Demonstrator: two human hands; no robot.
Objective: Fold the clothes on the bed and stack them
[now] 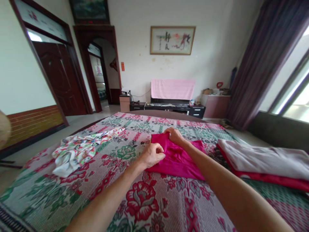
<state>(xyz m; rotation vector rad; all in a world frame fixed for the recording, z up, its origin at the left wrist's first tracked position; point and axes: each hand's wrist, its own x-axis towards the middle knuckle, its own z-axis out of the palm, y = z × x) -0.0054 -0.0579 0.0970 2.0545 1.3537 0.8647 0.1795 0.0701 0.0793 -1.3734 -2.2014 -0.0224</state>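
A bright magenta cloth garment (180, 159) lies partly folded, with wrinkles in its middle, on a flower-patterned cover (142, 199). At the garment's left edge is my left hand (152, 155), its fingers curled in and its thumb close to the index finger. The fingertips touch the fabric, though the exact grip is partly hidden. My right hand (174, 135) pinches the far edge of the garment, its fingers bent down over the cloth. The right forearm crosses above the garment and covers part of its right side.
A crumpled white garment with a colourful print (77, 149) lies to the left. On the right is a stack of folded cloths, a pale one (263, 158) over a red one (277, 180). A low black cabinet (166, 108) stands beyond the far edge.
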